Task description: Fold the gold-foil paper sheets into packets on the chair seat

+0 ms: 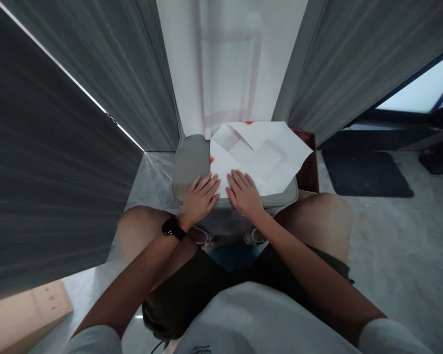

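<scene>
A folded white sheet of paper (276, 167) with small orange-red patches at its edges lies on a grey padded seat (192, 162). Its creased flaps overlap near the middle. My left hand (200, 197) rests at the paper's lower left corner, fingers stretched out and partly over the seat. Flat on the lower edge of the sheet lies my right hand (244, 193), with its fingers spread. The two hands are a small gap apart. Neither hand grips anything. A black watch (173, 228) is on my left wrist.
Behind the seat stands a white panel (243, 59) between grey walls. A reddish-brown box (310, 172) is right of the seat. A dark mat (367, 173) lies on the floor at the right. A cardboard box (29, 314) is at the lower left.
</scene>
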Demonstrator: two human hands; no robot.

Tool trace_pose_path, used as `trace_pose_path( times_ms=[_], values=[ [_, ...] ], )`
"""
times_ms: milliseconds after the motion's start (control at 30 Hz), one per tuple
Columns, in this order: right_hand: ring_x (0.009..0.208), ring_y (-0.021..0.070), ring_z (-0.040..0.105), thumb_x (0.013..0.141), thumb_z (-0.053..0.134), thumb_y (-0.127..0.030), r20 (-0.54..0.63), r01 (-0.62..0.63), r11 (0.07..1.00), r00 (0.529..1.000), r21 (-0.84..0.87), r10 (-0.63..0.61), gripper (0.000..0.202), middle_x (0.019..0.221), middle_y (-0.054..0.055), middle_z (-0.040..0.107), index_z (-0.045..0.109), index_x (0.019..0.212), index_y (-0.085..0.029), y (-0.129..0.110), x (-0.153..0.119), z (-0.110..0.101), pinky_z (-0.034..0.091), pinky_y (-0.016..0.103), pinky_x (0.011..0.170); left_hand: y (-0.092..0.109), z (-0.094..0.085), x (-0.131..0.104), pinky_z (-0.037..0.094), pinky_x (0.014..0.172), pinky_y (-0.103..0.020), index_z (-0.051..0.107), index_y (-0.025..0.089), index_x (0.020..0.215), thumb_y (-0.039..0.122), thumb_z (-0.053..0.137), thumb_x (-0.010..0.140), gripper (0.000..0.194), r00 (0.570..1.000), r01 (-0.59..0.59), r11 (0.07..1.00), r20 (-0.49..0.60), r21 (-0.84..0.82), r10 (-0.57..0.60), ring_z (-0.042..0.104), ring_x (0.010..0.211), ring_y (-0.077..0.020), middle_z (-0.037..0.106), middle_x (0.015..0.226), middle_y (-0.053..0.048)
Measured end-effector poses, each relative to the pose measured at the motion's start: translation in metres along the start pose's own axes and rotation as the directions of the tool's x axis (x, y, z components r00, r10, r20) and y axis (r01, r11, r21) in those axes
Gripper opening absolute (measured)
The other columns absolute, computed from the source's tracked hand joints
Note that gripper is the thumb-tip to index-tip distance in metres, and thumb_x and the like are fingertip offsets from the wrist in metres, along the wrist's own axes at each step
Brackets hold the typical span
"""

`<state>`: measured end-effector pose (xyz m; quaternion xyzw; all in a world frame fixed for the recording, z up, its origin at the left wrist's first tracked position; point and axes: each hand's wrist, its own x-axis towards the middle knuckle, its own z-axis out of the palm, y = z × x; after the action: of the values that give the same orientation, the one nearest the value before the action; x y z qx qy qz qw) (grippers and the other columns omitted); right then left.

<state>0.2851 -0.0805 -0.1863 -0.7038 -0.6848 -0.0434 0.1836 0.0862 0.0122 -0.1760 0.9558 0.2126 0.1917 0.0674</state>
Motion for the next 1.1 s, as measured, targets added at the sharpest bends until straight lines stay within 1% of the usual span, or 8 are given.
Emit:
trace_pose_path(
  times_ms=[167, 333, 433, 567, 733, 833, 933, 1100],
  values=[
    [0.153, 0.0278, 0.047, 0.111, 0.038, -0.034, -0.013, -0.021, 0.999, 1.0, 0.029, 0.021, 0.052, 0.161, 0.016, 0.055, 0.057, 0.154, -0.012, -0.002, 0.001, 0.002, 0.032, 0.051, 0.13, 0.006, -0.003, -0.02, 0.038, 0.127, -0.054, 0.054, 0.015, 0.154, 0.026, 0.043, 0.113, 0.044, 0.999, 0.022, 1.0, -0.036, -0.009, -0.022, 0.048, 0.152, -0.0278, 0.055, 0.16, -0.013],
    [0.152, 0.0287, 0.048, 0.109, 0.039, -0.033, -0.033, -0.024, 0.999, 0.999, 0.037, 0.025, 0.052, 0.159, 0.016, 0.056, 0.058, 0.152, -0.011, -0.002, 0.001, 0.003, 0.03, 0.053, 0.13, 0.007, -0.007, -0.032, 0.037, 0.128, -0.057, 0.051, 0.018, 0.157, 0.024, 0.043, 0.112, 0.046, 1.0, 0.029, 0.999, -0.007, -0.041, -0.029, 0.044, 0.155, -0.0277, 0.055, 0.161, -0.011],
    [0.151, 0.0285, 0.049, 0.109, 0.039, -0.032, -0.043, -0.029, 0.999, 0.999, 0.035, 0.031, 0.051, 0.158, 0.017, 0.058, 0.06, 0.15, -0.011, -0.002, 0.0, 0.004, 0.029, 0.053, 0.131, 0.002, -0.009, -0.033, 0.037, 0.129, -0.058, 0.049, 0.02, 0.159, 0.024, 0.042, 0.112, 0.048, 1.0, 0.023, 0.996, 0.02, -0.082, -0.021, 0.042, 0.156, -0.027, 0.054, 0.161, -0.011],
    [0.15, 0.0289, 0.049, 0.107, 0.042, -0.031, -0.053, -0.034, 0.998, 0.998, 0.058, 0.037, 0.049, 0.157, 0.016, 0.059, 0.062, 0.149, -0.013, -0.003, 0.001, 0.004, 0.028, 0.056, 0.131, -0.004, -0.012, -0.033, 0.036, 0.128, -0.061, 0.044, 0.024, 0.163, 0.025, 0.039, 0.113, 0.051, 0.999, 0.016, 0.991, 0.054, -0.133, -0.008, 0.041, 0.157, -0.026, 0.052, 0.163, -0.01],
    [0.148, 0.0302, 0.051, 0.107, 0.043, -0.031, -0.082, -0.037, 0.996, 0.996, 0.077, 0.044, 0.048, 0.155, 0.017, 0.06, 0.064, 0.146, -0.012, -0.004, 0.001, 0.004, 0.027, 0.058, 0.131, -0.006, -0.014, -0.035, 0.036, 0.129, -0.062, 0.043, 0.022, 0.163, 0.025, 0.038, 0.113, 0.051, 0.998, 0.0, 0.989, 0.069, -0.146, 0.01, 0.038, 0.158, -0.0263, 0.051, 0.163, -0.011],
    [0.147, 0.0302, 0.052, 0.106, 0.043, -0.03, -0.094, -0.036, 0.997, 0.995, 0.075, 0.043, 0.048, 0.154, 0.017, 0.061, 0.064, 0.145, -0.012, -0.004, 0.001, 0.004, 0.028, 0.057, 0.13, -0.007, -0.013, -0.036, 0.036, 0.129, -0.061, 0.041, 0.02, 0.164, 0.026, 0.035, 0.114, 0.051, 0.999, 0.016, 0.987, 0.045, -0.162, -0.008, 0.041, 0.157, -0.0251, 0.051, 0.163, -0.013],
    [0.147, 0.0303, 0.052, 0.106, 0.044, -0.029, -0.107, -0.031, 0.997, 0.994, 0.066, 0.038, 0.047, 0.153, 0.018, 0.062, 0.065, 0.144, -0.011, -0.004, 0.001, 0.006, 0.029, 0.057, 0.13, -0.008, -0.01, -0.036, 0.037, 0.129, -0.059, 0.042, 0.018, 0.163, 0.026, 0.035, 0.114, 0.05, 1.0, 0.013, 0.988, 0.025, -0.155, -0.009, 0.043, 0.156, -0.0248, 0.052, 0.162, -0.014],
    [0.149, 0.0309, 0.05, 0.106, 0.045, -0.03, -0.106, -0.036, 0.997, 0.993, 0.074, 0.044, 0.048, 0.154, 0.018, 0.061, 0.064, 0.146, -0.012, -0.003, 0.001, 0.008, 0.027, 0.059, 0.131, -0.01, -0.01, -0.035, 0.037, 0.129, -0.059, 0.044, 0.02, 0.163, 0.026, 0.037, 0.114, 0.05, 0.999, -0.014, 0.995, 0.045, -0.102, 0.019, 0.043, 0.156, -0.0261, 0.053, 0.161, -0.013]
  ],
)
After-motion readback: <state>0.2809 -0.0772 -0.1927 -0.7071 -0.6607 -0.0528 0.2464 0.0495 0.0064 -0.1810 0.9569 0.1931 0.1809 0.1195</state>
